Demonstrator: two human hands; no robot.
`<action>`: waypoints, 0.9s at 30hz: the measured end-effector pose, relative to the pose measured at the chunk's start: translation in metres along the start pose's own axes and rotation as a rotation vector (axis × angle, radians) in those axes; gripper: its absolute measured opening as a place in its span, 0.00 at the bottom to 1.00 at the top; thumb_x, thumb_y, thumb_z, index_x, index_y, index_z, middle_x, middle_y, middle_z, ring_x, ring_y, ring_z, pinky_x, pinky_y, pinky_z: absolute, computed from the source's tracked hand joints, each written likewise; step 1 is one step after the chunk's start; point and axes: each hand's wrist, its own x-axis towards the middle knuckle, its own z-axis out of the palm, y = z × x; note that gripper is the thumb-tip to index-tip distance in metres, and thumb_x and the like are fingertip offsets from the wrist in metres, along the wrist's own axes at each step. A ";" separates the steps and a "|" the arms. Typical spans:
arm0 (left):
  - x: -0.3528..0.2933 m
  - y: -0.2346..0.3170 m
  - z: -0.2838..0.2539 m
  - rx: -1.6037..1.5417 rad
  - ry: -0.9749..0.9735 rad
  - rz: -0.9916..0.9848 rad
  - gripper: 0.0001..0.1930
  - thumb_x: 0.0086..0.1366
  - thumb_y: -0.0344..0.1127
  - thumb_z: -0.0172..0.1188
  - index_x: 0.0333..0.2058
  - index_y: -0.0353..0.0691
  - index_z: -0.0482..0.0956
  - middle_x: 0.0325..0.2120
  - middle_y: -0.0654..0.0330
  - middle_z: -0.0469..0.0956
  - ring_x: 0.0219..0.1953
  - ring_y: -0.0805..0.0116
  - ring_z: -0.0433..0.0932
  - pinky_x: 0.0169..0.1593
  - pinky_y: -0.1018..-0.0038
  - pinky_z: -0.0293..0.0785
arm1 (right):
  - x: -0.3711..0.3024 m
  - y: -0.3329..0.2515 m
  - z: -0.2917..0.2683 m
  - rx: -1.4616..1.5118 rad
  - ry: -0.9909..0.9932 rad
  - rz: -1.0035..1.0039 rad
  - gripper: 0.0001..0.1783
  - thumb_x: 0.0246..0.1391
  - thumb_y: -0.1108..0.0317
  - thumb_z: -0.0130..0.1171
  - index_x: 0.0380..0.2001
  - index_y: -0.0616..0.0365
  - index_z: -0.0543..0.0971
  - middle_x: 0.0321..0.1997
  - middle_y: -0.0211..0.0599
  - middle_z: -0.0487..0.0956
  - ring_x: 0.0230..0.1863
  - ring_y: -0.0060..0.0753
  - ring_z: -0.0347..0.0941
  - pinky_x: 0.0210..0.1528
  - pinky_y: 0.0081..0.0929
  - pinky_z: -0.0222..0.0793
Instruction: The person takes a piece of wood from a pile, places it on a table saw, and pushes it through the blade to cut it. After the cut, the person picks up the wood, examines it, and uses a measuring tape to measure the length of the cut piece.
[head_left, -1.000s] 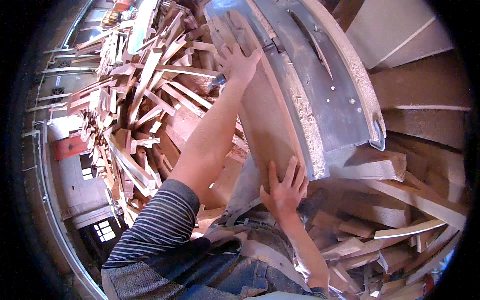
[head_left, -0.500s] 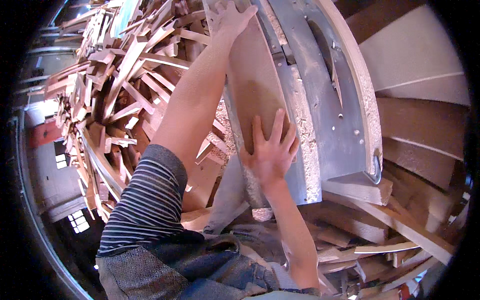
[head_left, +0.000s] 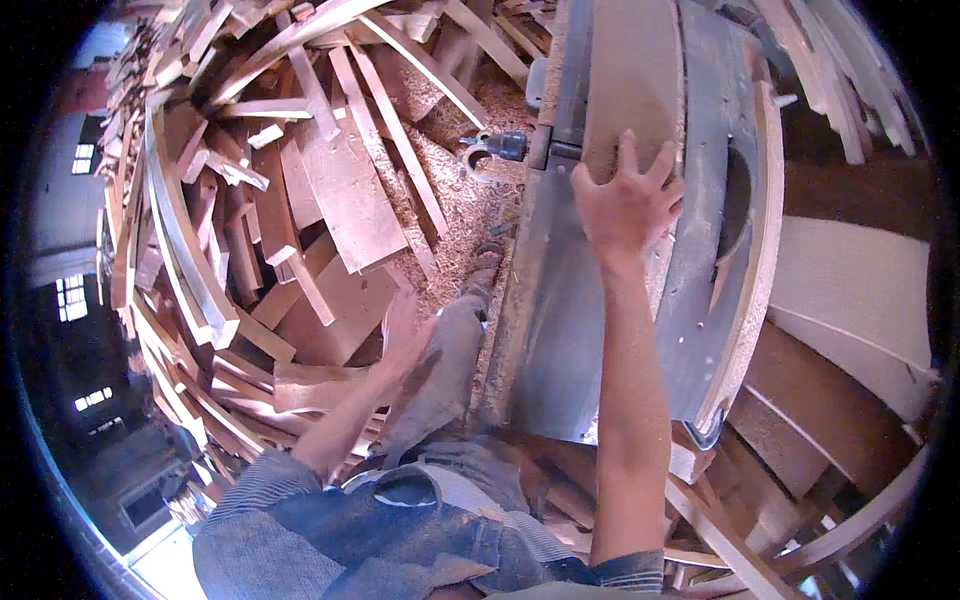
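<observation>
A long flat wooden board (head_left: 635,75) lies lengthwise on the metal bed (head_left: 560,310) of a woodworking machine that looks like a jointer. At the board's near end my right hand (head_left: 630,205) rests with its fingers spread and bent over the end, pressing rather than wrapped round it. My left hand (head_left: 405,330) is off the board, low beside my leg and left of the machine. Its fingers look stretched out, though somewhat blurred, and nothing shows in them. The board's far end is outside the view.
A pale wooden fence (head_left: 765,230) runs along the machine's right side, next to a curved slot. A dark cylindrical fitting (head_left: 510,146) juts from its left edge. Offcuts (head_left: 350,200) heap up on the left over wood shavings (head_left: 450,240). Large planks (head_left: 850,300) lie at right.
The board has slid farther away along the bed with my right hand following its near end. My left hand has left the board and dropped back toward my leg. The view has shifted left.
</observation>
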 end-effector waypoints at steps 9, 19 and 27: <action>-0.069 -0.004 0.031 -0.074 0.006 -0.146 0.39 0.65 0.50 0.66 0.63 0.25 0.66 0.65 0.36 0.66 0.67 0.38 0.65 0.71 0.52 0.58 | 0.040 0.000 0.033 -0.104 0.046 -0.046 0.40 0.38 0.40 0.69 0.59 0.32 0.81 0.71 0.42 0.68 0.59 0.60 0.69 0.58 0.57 0.69; -0.061 -0.023 0.017 -0.071 -0.071 -0.213 0.38 0.66 0.50 0.65 0.63 0.25 0.66 0.67 0.36 0.64 0.70 0.39 0.61 0.73 0.52 0.55 | 0.121 -0.010 0.061 -0.137 -0.153 0.012 0.49 0.41 0.34 0.67 0.70 0.29 0.71 0.78 0.43 0.61 0.71 0.64 0.62 0.68 0.62 0.61; -0.008 -0.013 -0.001 -0.271 -0.105 -0.162 0.35 0.67 0.50 0.63 0.63 0.28 0.68 0.69 0.34 0.60 0.72 0.35 0.56 0.75 0.49 0.49 | 0.177 0.017 0.082 -0.140 -0.413 -0.011 0.65 0.37 0.34 0.71 0.78 0.31 0.53 0.83 0.50 0.44 0.78 0.71 0.49 0.73 0.66 0.56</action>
